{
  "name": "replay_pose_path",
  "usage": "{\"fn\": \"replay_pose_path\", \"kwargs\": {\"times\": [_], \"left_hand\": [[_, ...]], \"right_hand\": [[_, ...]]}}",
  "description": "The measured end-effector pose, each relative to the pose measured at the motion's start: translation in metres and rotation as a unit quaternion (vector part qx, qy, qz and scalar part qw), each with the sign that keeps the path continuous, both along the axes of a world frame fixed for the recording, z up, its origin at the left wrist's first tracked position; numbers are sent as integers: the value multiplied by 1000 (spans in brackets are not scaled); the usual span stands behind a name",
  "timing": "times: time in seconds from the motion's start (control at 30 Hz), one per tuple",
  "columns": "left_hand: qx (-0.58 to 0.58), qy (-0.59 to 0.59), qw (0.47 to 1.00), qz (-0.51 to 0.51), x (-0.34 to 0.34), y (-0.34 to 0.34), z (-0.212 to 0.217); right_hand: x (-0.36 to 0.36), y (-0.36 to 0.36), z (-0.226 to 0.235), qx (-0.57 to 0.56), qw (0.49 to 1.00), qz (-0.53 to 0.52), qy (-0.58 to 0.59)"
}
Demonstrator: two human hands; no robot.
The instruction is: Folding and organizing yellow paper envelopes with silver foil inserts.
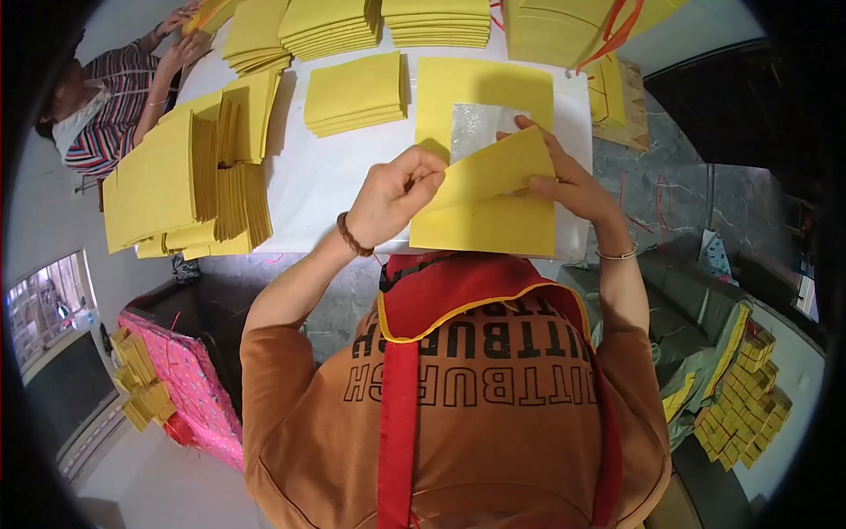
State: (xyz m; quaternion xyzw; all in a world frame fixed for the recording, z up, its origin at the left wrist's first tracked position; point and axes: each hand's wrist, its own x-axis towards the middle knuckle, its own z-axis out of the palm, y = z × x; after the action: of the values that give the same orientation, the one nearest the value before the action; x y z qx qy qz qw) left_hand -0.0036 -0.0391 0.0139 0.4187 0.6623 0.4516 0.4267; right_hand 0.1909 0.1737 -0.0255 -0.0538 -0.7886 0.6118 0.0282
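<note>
Just in front of me, my left hand pinches the left edge of a yellow paper flap. My right hand grips the flap's right side, thumb in front and fingers behind. The flap is raised and slanted, its right end higher. Behind it lies a silvery, shiny rectangle, partly covered by the flap and my right fingers. Under these is a yellow paper sheet, reaching toward the table's near edge. Whether flap and sheet are one folded piece, I cannot tell.
A small stack of yellow paper lies beyond my left hand on the white table. Tall yellow stacks stand at the left, more piles at the back. A red strap hangs far right. Another person works at the far left.
</note>
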Motion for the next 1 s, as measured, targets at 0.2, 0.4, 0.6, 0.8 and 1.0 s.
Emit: {"fn": "replay_pose_path", "kwargs": {"times": [0.2, 0.4, 0.6, 0.8, 1.0], "left_hand": [[162, 250, 938, -174, 7, -2, 18], [127, 433, 854, -260, 16, -1, 28], [148, 381, 878, -248, 12, 2, 22], [190, 282, 936, -95, 13, 2, 16], [-74, 145, 983, -85, -1, 13, 28]], "right_hand": [[-7, -2, 7, 19, 1000, 12, 0], [-5, -6, 7, 37, 999, 23, 6], [-5, -5, 6, 28, 999, 21, 6], [-1, 6, -14, -24, 992, 61, 111], [0, -8, 2, -6, 1000, -24, 17]]}}
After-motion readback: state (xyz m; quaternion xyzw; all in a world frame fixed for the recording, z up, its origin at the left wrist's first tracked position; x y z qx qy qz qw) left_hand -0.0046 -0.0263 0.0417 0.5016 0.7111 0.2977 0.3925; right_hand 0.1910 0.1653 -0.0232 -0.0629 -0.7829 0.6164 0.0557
